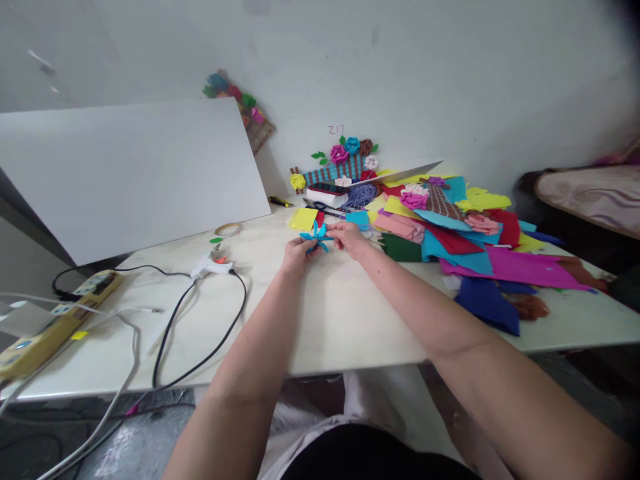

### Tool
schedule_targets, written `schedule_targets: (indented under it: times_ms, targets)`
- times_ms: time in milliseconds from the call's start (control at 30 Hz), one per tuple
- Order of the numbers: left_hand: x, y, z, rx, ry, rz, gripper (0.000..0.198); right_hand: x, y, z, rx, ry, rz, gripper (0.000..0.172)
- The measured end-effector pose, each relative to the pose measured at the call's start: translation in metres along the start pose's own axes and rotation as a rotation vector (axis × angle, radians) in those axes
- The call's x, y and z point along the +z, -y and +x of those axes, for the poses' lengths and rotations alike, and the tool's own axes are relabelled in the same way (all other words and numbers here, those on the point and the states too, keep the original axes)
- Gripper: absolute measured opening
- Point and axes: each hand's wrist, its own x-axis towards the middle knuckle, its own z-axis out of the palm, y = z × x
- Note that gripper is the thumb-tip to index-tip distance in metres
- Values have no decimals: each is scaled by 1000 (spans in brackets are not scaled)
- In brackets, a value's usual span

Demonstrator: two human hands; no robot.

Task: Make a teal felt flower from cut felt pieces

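Note:
Over the middle of the white table, both hands are closed on one blue felt flower with several pointed petals. My left hand pinches it from the left, its fingertips under the petals. From the right, my right hand grips a petal or strip of the same flower between thumb and fingers. Just behind the hands lie a yellow felt square and a small blue felt piece. Scissors rest behind these. Whether glue joins the petals is too small to tell.
On the left are a white glue gun with a black cord, a yellow power strip and a large leaning white board. A pile of coloured felt covers the right. Finished felt flowers stand by the wall, near a phone.

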Motion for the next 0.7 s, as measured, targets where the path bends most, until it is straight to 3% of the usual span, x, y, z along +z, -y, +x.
schedule_targets:
  times_ms: [367,567,700]
  targets:
    - [0,1,1,-23,14,77,29,-2,-5,5,-3,16,-45,16]
    - [2,-1,-2,-40,18,85,28,-6,-8,6,-118,104,-94,30]
    - [3,-2,-2,-47,22,100,28,-10,-7,5,-169,155,-141,28]
